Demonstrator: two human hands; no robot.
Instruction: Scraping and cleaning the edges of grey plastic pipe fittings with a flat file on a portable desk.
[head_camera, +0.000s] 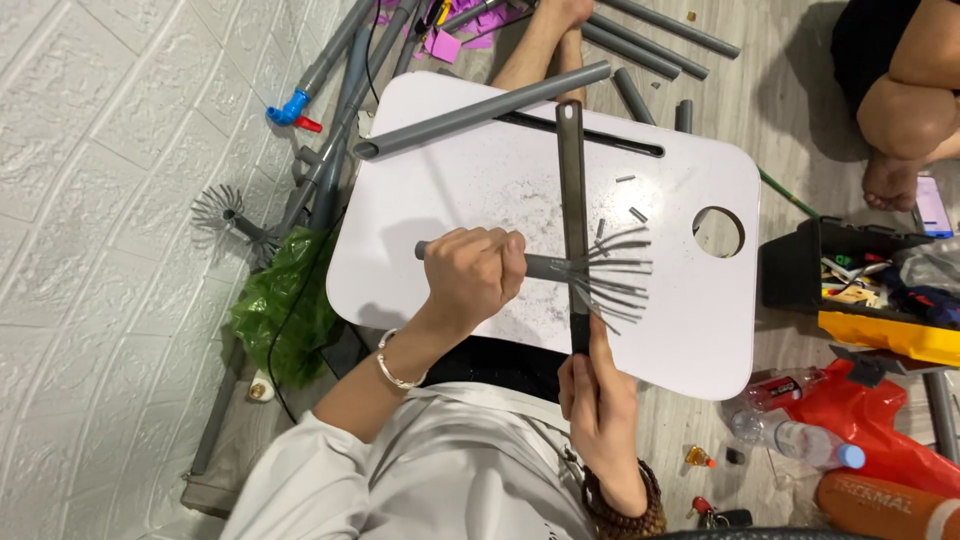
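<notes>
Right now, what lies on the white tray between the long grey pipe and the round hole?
In the head view, two short grey pipe offcuts and grey dust lie on the white tray between the long pipe and the hole.

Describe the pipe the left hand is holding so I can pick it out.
Start at the white lap table. Lying on it, gripped by the left hand, is a short grey pipe. Unlike the plain long pipe behind it, its right end is slit into fanned strips.
</notes>
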